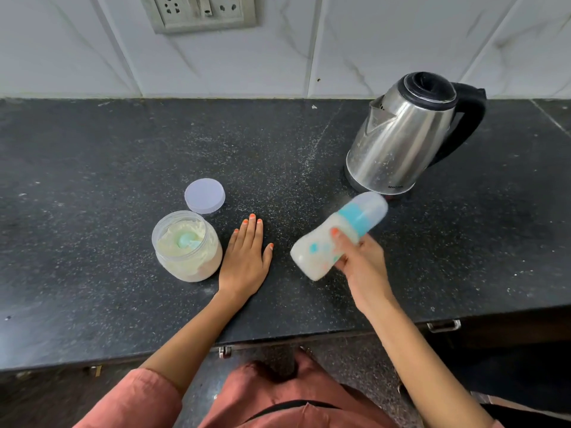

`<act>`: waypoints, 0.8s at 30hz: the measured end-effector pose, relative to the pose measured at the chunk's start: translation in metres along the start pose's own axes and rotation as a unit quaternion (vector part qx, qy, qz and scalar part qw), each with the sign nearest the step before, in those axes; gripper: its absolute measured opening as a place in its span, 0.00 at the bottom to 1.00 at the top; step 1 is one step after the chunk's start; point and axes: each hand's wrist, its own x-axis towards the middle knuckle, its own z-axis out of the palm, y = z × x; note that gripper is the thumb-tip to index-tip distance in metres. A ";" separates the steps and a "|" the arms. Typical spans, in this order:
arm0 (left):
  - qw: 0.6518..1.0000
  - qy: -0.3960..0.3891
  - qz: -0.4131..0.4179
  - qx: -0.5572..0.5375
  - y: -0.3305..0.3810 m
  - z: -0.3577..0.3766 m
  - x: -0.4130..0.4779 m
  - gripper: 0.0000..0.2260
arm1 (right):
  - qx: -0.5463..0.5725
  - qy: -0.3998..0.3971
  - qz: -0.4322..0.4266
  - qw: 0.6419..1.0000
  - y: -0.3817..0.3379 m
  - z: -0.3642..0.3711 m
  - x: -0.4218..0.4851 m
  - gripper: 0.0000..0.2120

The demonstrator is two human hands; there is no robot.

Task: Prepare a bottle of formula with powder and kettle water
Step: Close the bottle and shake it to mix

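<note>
Two hands over dark speckled tabletop (92, 180). Left hand (245, 257) flat on tabletop about midway between front and back edges, fingers straight and pointing toward back edge, holding nothing, just beside open jar (188, 264) of pale powder. Blue scoop (186, 241) lying in powder inside jar. Round lid (205, 195) flat on tabletop just behind jar, toward back edge. Right hand (360, 261) wrapped round bottle (315, 248) at its waist, thumb across front. Bottle tilted, capped end up toward kettle, base down toward left hand; milky white inside, blue collar, clear cap (372, 208) on; outline blurred. Cannot tell whether base touches tabletop. Steel kettle (401, 134) with black lid and handle upright near back right of tabletop, spout facing left, just beyond bottle's cap. Socket plate (197, 10) on tiled wall above back edge. Rust-coloured sleeve (145, 396) at bottom left.
</note>
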 end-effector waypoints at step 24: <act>1.000 -0.005 -0.005 0.001 0.002 -0.002 0.000 0.25 | -0.084 -0.060 0.001 0.995 0.001 0.008 -0.005 0.16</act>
